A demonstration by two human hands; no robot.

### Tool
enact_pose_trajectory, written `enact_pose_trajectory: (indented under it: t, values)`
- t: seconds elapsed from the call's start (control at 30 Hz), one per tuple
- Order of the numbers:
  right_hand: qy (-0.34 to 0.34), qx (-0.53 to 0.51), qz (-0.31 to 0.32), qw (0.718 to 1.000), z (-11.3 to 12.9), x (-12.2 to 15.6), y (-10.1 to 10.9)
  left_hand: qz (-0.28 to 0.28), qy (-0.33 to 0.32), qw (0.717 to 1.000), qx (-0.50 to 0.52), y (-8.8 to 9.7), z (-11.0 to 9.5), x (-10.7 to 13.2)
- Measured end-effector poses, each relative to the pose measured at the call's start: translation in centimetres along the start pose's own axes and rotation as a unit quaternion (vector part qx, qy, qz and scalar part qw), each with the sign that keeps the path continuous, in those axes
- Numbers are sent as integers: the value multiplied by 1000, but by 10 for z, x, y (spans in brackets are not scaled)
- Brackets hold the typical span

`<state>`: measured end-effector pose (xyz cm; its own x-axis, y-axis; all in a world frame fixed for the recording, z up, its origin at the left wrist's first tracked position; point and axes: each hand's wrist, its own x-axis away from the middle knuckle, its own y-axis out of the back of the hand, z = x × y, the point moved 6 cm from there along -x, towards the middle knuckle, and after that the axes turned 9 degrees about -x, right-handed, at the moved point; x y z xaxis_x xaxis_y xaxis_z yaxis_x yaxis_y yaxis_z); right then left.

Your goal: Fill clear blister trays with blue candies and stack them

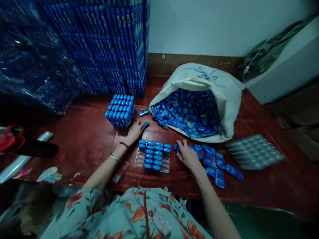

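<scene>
We can't see deep into the white sack, nor tell if the right hand grips; left hand pinches a blue packet over red table, pale wall behind.

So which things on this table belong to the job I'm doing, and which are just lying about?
Likely part of the job:
blue pack at your left hand
loose packs by your right hand
part-filled clear tray
open white sack
clear trays at right

Apparently just lying about:
red-lidded bottle
pink wrapper
</scene>
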<state>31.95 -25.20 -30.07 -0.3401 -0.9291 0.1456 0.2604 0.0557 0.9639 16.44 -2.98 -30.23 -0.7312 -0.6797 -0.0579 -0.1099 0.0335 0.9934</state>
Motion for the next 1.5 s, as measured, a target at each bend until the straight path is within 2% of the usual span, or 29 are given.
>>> enact_pose_trajectory:
  t: [0.1,0.17,0.23,0.3,0.37,0.47,0.53,0.63,0.7,0.77,0.83,0.93,1.1,1.23,1.33,1.4,1.5]
  values:
    - [22,-62,-76,995,-9,15,0,-63,42,993,90,4,13,33]
    - [36,-138,-161,977,-15,27,3,-141,82,969,188,12,22,62]
    - [33,-222,-219,950,-20,41,4,-198,121,939,252,19,29,96]
    - [13,-293,-224,930,-21,54,-1,-236,159,920,268,25,33,130]
    - [-4,-346,-200,917,-16,63,-9,-271,180,911,254,30,33,162]
    - [-7,-387,-185,903,1,69,-17,-279,175,915,233,30,25,189]
    - [12,-386,-194,902,13,66,-17,-261,146,924,238,25,15,192]
    - [104,-357,-194,908,30,56,-9,-250,88,935,234,17,0,182]
    - [166,-313,-170,920,38,50,0,-239,38,948,207,14,-7,172]
    - [200,-240,-131,941,43,46,8,-219,-21,959,177,15,-13,163]
    - [211,-160,-84,961,48,42,16,-192,-76,967,151,19,-18,157]
    - [206,-72,-27,976,58,37,23,-143,-134,974,113,28,-22,147]
    - [160,-3,-6,987,71,30,20,-67,-174,980,74,39,-24,129]
    - [125,-9,-50,991,73,38,7,-65,-200,977,43,37,-26,125]
    - [123,-58,-126,983,68,53,1,-73,-238,968,22,31,-31,129]
    - [84,-95,-202,971,49,65,3,-73,-245,966,28,27,-32,130]
    - [-73,-94,-331,936,-13,92,11,-106,-235,965,41,26,-30,130]
